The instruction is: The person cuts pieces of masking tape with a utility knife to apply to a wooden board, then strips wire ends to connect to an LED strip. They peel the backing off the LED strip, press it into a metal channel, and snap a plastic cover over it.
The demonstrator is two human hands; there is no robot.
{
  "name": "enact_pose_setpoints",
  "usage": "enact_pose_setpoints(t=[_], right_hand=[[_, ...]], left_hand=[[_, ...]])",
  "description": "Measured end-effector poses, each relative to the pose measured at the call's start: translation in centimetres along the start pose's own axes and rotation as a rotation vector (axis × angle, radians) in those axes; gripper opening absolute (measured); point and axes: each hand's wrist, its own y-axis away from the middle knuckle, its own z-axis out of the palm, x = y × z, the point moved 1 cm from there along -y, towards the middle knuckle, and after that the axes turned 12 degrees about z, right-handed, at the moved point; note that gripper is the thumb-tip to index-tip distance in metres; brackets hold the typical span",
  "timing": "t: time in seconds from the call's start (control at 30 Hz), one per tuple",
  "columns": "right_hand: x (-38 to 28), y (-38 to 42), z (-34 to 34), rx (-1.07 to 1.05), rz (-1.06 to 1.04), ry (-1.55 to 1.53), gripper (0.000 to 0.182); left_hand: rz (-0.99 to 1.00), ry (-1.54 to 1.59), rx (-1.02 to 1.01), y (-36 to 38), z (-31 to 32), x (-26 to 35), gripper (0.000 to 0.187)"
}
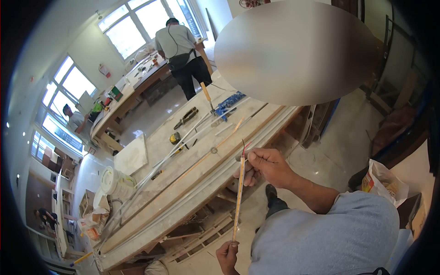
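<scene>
Between my two hands runs a thin LED light strip (239, 201), yellowish with pale edges, slanting nearly upright in the view. My right hand (275, 167) is closed at its upper end, thumb and fingers pinching beside the short red and dark wires (244, 149) that stick out there. At the bottom of the view my left hand (227, 256) pinches the strip's lower end. The strip is held in front of the long workbench (183, 160). On the bench lie pliers (185, 118), a yellow and black tape measure (175, 137) and a blue tool (229, 104).
Long pale strips (160, 162) lie along the bench, near a yellow-handled tool (206, 94). A white bucket (114, 181) stands at its left end. A person (178, 50) works at a far table (123, 101); others are farther left. A plastic bag (382, 183) sits at right.
</scene>
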Motion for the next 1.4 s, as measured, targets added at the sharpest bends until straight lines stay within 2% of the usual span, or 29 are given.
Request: enact_pose_setpoints(t=[0.2,0.6,0.8,0.9,0.97,1.07,1.1,1.17,1.23,1.3,1.33,1.4], right_hand=[[0.4,-0.2,0.5,-0.041,0.007,-0.048,0.039],[0.4,-1.0,2.2,-0.029,-0.015,0.089,0.028],[0.9,-2.4,1.9,0.111,-0.16,0.119,0.019],[1.0,-2.6,1.2,0.115,-0.189,0.206,0.02],[1.0,-2.7,1.4,0.182,-0.12,0.246,0.016],[1.9,-3.5,1.6,0.204,-0.095,0.171,0.023],[2.0,-3.5,2.2,0.183,-0.082,0.108,0.026],[3.9,-3.5,1.6,0.092,0.033,0.392,0.029],[7.5,-3.7,1.9,-0.093,0.132,0.541,0.028],[11.2,-2.2,4.5,-0.25,0.151,0.655,0.029],[12.8,-1.7,5.8,-0.369,0.138,0.741,0.029],[16.2,-1.3,7.3,-0.573,0.08,0.923,0.033]], left_hand=[[0.015,-0.001,0.02,0.3,-0.1,-0.4,0.016],[0.012,0.02,0.087,0.9,-0.5,-0.2,0.018],[-0.013,0.044,0.098,1.2,-0.8,-0.3,0.015],[-0.015,-0.001,0.096,1.0,-0.9,-0.3,0.015],[0.015,-0.177,0.093,0.9,-1.0,-0.3,0.015],[0.122,-0.365,0.198,0.3,-1.4,0.0,0.018],[0.185,-0.421,0.262,-0.1,-1.7,0.6,0.019],[0.288,-0.435,0.491,-0.8,-2.9,1.6,0.02],[0.356,-0.448,0.682,-1.6,-4.7,2.9,0.022],[0.497,-0.178,0.878,-2.6,-5.4,5.3,0.024],[0.501,-0.182,0.915,-3.1,-5.6,6.4,0.024],[0.685,-0.003,0.988,-4.1,-5.7,8.4,0.025]])
